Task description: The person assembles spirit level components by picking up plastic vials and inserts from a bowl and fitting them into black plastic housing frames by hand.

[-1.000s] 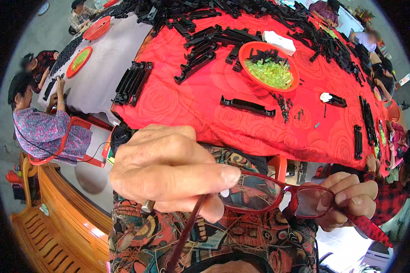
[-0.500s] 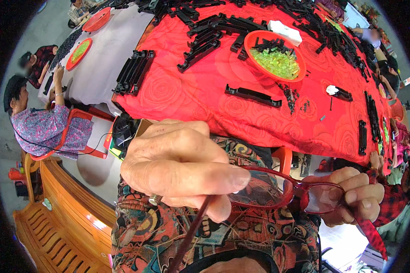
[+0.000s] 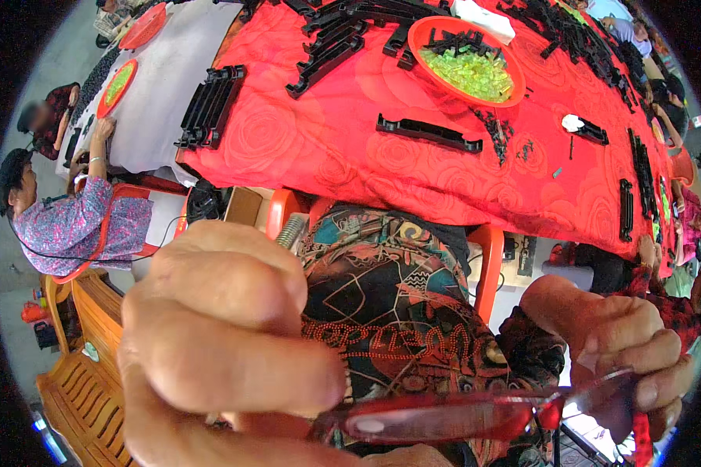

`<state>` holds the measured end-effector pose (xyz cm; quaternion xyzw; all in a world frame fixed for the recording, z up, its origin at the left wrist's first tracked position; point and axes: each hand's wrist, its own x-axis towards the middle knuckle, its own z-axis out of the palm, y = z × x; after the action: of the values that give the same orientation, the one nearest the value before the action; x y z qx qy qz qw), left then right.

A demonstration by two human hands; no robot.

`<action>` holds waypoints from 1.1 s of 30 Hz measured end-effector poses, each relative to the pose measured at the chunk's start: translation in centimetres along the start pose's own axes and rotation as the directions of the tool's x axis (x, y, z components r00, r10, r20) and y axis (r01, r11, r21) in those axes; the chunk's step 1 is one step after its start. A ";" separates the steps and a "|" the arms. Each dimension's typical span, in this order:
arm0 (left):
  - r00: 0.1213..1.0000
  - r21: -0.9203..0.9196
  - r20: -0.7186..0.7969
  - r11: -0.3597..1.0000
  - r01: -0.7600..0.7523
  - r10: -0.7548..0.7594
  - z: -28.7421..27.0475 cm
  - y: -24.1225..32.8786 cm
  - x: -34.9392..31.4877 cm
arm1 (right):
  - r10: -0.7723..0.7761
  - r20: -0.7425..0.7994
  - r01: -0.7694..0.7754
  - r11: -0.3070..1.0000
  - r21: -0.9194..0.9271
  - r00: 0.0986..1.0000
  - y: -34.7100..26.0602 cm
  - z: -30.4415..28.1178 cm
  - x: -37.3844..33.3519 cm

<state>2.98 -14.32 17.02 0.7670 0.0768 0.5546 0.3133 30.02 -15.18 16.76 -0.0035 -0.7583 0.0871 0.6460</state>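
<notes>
A pair of red-framed eyeglasses (image 3: 436, 418) is close in front of me at the lower edge, tilted so the lenses show nearly edge-on and slightly blurred. My left hand (image 3: 218, 327) is closed with its fingers bent, gripping the left end of the frame; the left temple is hidden. My right hand (image 3: 627, 342) has its fingers curled around the right end, where part of a red temple shows below. Beneath the glasses is my patterned clothing (image 3: 389, 288).
A table with a red rose-patterned cloth (image 3: 288, 156) bears an orange bowl (image 3: 419, 58) of yellow-green and black pieces, a long black plastic part (image 3: 428, 135) and stacked black parts (image 3: 213, 107). At left are a seated person (image 3: 70, 214) and a wooden bench (image 3: 86, 397).
The glasses have moved down and nearer to me, and have tilted toward edge-on. My left hand has shifted left and down, looking larger; my right hand has moved slightly right and down.
</notes>
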 end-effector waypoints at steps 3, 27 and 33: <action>0.981 0.365 0.029 0.915 0.170 -0.194 -0.2 2.1 -0.1 | -0.072 -0.028 0.072 0.997 0.022 0.997 -0.3 -0.3 0.1; 0.895 0.703 0.443 -0.600 -0.382 -0.050 -4.2 4.8 -1.3 | -0.070 0.034 0.068 0.995 0.071 0.997 -5.8 -3.1 0.4; 0.947 0.823 0.282 -0.469 -0.321 -0.153 -1.9 6.2 1.2 | 0.062 0.099 -0.066 0.997 0.028 0.993 -5.5 -2.2 1.4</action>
<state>0.31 -17.91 21.89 0.7313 0.4026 0.1298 -0.5350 32.51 -20.11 19.24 -0.0135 -0.7873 0.1195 0.6048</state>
